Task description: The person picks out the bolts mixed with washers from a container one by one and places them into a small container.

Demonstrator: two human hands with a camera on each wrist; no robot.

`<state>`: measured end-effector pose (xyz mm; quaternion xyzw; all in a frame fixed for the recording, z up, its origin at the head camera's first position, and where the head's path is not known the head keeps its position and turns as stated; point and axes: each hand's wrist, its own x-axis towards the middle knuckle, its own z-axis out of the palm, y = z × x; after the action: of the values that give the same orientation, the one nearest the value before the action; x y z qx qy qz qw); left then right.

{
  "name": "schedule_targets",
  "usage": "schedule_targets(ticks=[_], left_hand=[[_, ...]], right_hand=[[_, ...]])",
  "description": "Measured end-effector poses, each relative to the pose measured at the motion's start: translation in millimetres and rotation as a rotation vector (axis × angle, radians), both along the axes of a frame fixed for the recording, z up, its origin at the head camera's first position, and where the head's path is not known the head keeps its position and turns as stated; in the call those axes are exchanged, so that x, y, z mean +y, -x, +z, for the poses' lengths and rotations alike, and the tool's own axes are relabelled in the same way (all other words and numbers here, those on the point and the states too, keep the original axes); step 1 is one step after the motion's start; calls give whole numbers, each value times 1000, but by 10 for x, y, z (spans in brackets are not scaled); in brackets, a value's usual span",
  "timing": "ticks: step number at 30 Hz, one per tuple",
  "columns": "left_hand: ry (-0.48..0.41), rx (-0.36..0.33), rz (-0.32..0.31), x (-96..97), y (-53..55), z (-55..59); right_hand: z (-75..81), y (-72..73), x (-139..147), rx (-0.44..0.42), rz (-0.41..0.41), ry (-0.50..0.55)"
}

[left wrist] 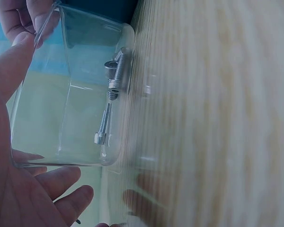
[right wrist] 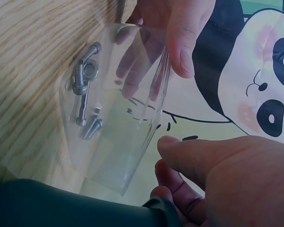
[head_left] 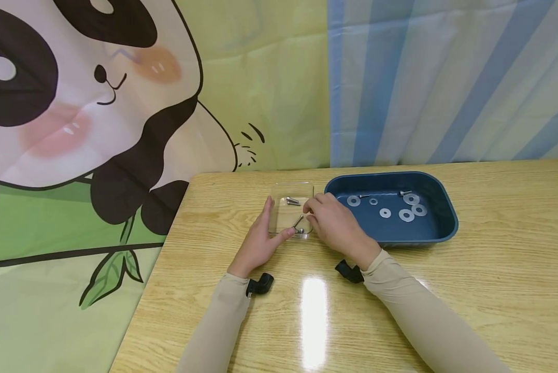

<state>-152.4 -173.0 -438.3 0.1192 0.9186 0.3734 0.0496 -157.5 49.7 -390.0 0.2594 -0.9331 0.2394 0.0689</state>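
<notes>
Work at a wooden table (head_left: 502, 223), seen from the head and both wrists. At the centre of the head frame, the left hand (head_left: 257, 241) grips a clear box (head_left: 281, 218), thumb over the near rim and fingers along the outside of its left wall. The right hand (head_left: 337, 225) reaches to the box's right wall; its fingers are bent, with the thumb tip and forefinger slightly apart.

Inside the box, two bolts (head_left: 292, 201) lie side by side above the middle of the floor; another bolt (head_left: 298, 221) slants near the left thumb, beside a small metal piece (head_left: 301, 231). Pieces by the near wall are partly covered in the head view and cannot be counted with confidence.

Right of centre, just beside the box, stands a dark blue tray (head_left: 451, 223). It holds several flat washers (head_left: 406, 215), with a small screw (head_left: 405, 193) at its upper right. Behind, a panda-printed cloth (head_left: 265, 93) fills the upper left, and striped cloth (head_left: 423, 77) the upper right.
</notes>
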Motion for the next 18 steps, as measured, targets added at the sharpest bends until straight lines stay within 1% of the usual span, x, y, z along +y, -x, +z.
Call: schedule_targets(ticks=[8, 14, 18], left_hand=[[-3, -8, 0, 2, -1, 6], [-5, -7, 2, 4, -5, 7], [0, -10, 3, 3, -5, 3]], right_hand=[[32, -12, 62, -14, -3, 8], [42, -23, 100, 6, -11, 27], [52, -29, 136, 4, -22, 27]])
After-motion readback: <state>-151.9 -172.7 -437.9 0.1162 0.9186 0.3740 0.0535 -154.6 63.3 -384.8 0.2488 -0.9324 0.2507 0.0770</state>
